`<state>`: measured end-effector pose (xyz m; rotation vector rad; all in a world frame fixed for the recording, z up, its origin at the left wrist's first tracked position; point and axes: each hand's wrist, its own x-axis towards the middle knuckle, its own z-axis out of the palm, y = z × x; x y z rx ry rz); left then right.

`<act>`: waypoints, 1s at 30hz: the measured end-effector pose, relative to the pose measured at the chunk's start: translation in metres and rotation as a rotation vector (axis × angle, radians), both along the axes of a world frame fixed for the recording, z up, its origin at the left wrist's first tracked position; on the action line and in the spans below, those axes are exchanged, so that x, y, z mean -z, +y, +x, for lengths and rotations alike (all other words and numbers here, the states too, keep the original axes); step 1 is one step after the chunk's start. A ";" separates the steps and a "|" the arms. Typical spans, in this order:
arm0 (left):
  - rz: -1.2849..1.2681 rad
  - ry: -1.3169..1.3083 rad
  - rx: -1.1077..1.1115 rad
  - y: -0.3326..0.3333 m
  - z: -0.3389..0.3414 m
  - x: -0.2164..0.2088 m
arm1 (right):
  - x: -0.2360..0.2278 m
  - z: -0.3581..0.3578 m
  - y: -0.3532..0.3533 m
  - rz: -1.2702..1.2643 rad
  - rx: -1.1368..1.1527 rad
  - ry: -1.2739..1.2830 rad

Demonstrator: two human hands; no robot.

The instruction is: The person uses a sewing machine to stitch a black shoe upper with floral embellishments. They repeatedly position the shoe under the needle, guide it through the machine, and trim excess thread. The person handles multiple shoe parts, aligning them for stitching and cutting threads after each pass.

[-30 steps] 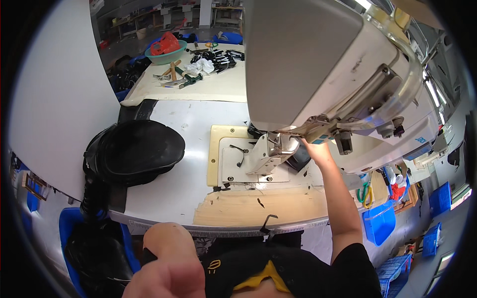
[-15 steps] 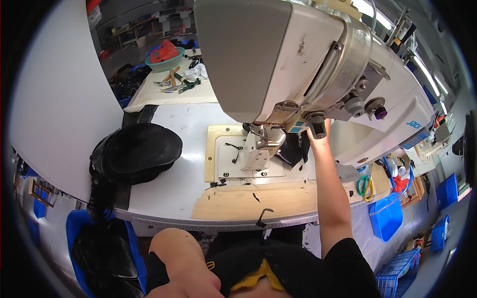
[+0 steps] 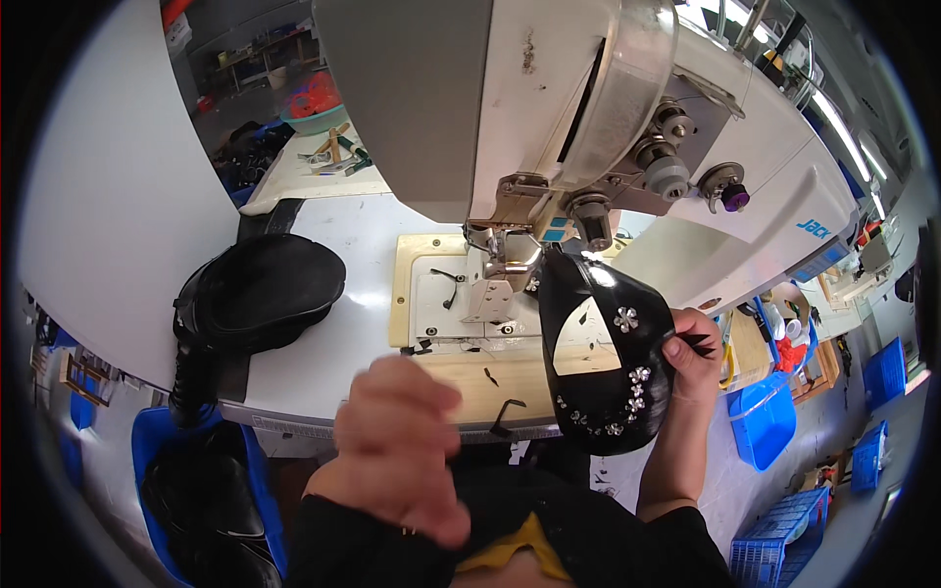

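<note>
My right hand point(image 3: 694, 351) grips the edge of a black shoe upper point(image 3: 627, 412) trimmed with shiny flower-shaped stones. The upper hangs upright over the table's front edge, its open middle showing the table behind. Its top end lies close beside the sewing machine's presser foot and needle area point(image 3: 510, 257); whether it touches is unclear. My left hand point(image 3: 397, 446) is raised in front of the table, blurred, with the thumb apart from loosely bent fingers and nothing visible in it. On the table's left lies a stack of black shoe uppers point(image 3: 279, 289).
The big sewing machine head point(image 3: 559, 98) overhangs the table. Below left stands a blue bin point(image 3: 147, 451) of black pieces. Hammers point(image 3: 335, 147) and a green basin point(image 3: 314, 120) sit at the back. On the right hangs a blue box point(image 3: 763, 431). Black scraps lie near the front edge.
My right hand has come from behind the machine toward me, bringing the black upper out beside the presser foot. My left hand has risen into view at the front.
</note>
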<state>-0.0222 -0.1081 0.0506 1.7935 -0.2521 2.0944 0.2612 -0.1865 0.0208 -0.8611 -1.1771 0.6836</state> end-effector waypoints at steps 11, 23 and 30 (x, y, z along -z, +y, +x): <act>-0.985 0.305 0.490 0.049 0.033 0.095 | 0.047 -0.030 0.011 -0.168 -0.300 0.253; -0.294 0.987 -0.363 0.057 0.005 0.020 | -0.003 -0.079 0.062 0.137 0.225 -1.100; -0.151 0.780 -0.221 0.069 -0.001 0.042 | -0.021 -0.071 0.064 0.196 0.313 -1.229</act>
